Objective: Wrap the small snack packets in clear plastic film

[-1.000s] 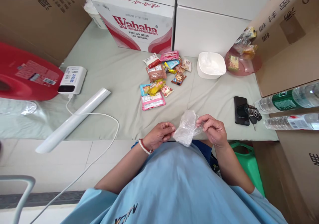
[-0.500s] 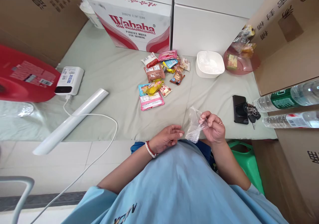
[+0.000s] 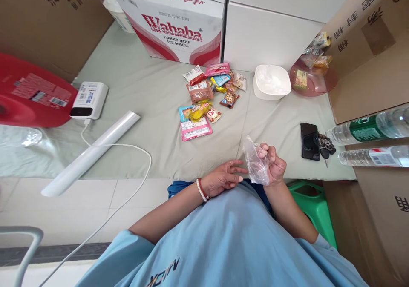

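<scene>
- Far off to the left of both hands, a white power bank (image 3: 84, 100) trails a cable (image 3: 128, 185) that runs off the edge of the grey cloth (image 3: 150, 87) and down toward the floor. I'd say an elbow or knee could catch it and drag the bank off.
- The left hand (image 3: 223, 178) lies at the cloth's near edge, fingers (image 3: 235, 164) loosely spread, holding nothing, tips pointing at the bag and just short of it.
- Beyond those fingertips lies a heap of snack packets (image 3: 207, 95), well apart from both hands. A long reach across could scatter them.
- The right hand (image 3: 274, 167) is curled closed, thumb and fingers pinching a crumpled clear plastic bag (image 3: 255, 161), which hangs off their left side above the cloth. The film looks thin and slippery; held one-handed, it may slip or stay stuck shut.
- Right of that hand lie a phone (image 3: 308, 141) and keys (image 3: 325, 145), near enough for a wrist swing to knock them.
</scene>
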The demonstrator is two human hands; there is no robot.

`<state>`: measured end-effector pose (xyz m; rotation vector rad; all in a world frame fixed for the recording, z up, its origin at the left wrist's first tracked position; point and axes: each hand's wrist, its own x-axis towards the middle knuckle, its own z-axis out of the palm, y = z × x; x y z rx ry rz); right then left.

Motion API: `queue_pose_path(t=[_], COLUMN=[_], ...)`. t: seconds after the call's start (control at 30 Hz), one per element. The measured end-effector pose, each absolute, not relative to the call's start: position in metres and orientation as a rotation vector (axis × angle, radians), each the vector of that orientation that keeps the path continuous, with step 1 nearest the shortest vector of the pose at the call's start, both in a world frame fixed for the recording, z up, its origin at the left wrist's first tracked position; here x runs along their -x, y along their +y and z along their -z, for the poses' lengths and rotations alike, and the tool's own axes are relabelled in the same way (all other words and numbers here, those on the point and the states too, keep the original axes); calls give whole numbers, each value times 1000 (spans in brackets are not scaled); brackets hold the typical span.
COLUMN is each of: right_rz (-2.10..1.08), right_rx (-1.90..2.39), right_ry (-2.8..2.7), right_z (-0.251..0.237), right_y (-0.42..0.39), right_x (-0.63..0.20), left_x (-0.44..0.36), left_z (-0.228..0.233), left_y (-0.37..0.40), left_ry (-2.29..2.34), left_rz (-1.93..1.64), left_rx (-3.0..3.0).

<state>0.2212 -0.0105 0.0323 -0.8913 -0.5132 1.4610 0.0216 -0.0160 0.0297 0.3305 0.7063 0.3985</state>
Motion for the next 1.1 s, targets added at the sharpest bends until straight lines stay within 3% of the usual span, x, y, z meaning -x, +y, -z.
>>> queue_pose_path(t=[0.23,0.4,0.57,0.77,1.1], right_rz=[-1489,-1485,-1040,-1089,-1207], right_rx=[856,1250,1388,1310,1393], right_ry=[-545,-773,-1214,-1940,-1521], right_z=[-39,-35,-49,-60,-48], right_y=[-2,2,-11,-20,-15], right_x=[-208,-230,-244,-219,-233], left_x=[-32,-19,-8,-10,8], left_z=[-34,-28,-23,-25,-30], left_y=[-14,-6,-1,-2,-3], left_ry=[641,843,998,1019,1043], left_rz=[-393,-590,-692,-723,-806], left_rx=[-379,-472,-531,-608,-575])
